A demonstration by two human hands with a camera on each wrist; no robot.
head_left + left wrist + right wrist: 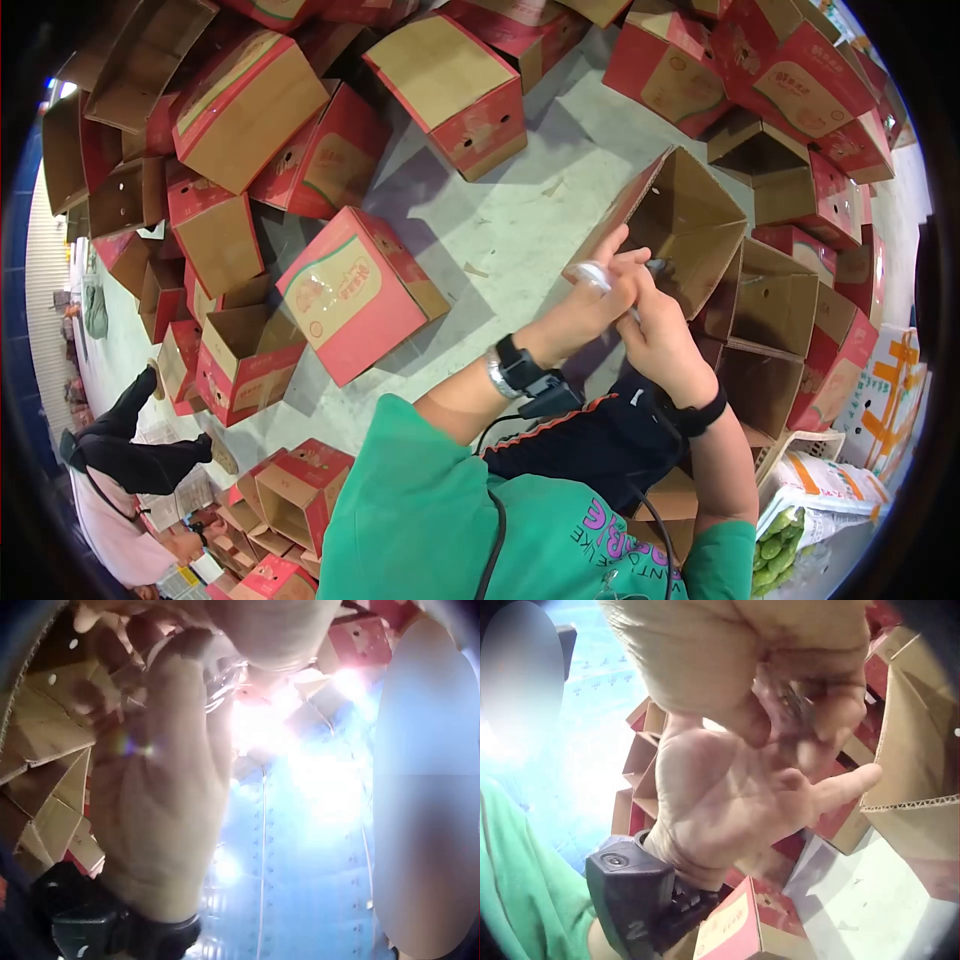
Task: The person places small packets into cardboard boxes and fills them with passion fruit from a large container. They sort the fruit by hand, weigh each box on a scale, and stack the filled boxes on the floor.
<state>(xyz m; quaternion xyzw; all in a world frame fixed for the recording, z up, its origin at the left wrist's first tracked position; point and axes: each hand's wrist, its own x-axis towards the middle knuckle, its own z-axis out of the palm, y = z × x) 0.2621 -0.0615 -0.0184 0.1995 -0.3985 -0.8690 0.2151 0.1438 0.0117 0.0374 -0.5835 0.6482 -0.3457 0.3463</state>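
Between the left hand (pixel 580 315) and the right hand (pixel 667 342), which meet closely, is a small piece of clear, shiny plastic (pixel 595 275). The right thumb and fingers seem to pinch it; the left has one finger straight, but its hold I cannot tell. Just beyond, the open edge of a brown cardboard box with red outside (pixel 690 205) rises from the pale floor (pixel 500 230). Probably the step is working the plastic loose; next calls for a gentle pull apart.

Floor (pixel 480 235): pale.
Carton (pixel 350 295): red, on floor, near carton pile (pixel 250 115).
Green vegetables (pixel 775 555): beside white package (pixel 825 480).
Person (pixel 115 510): pink top, dark trousers.
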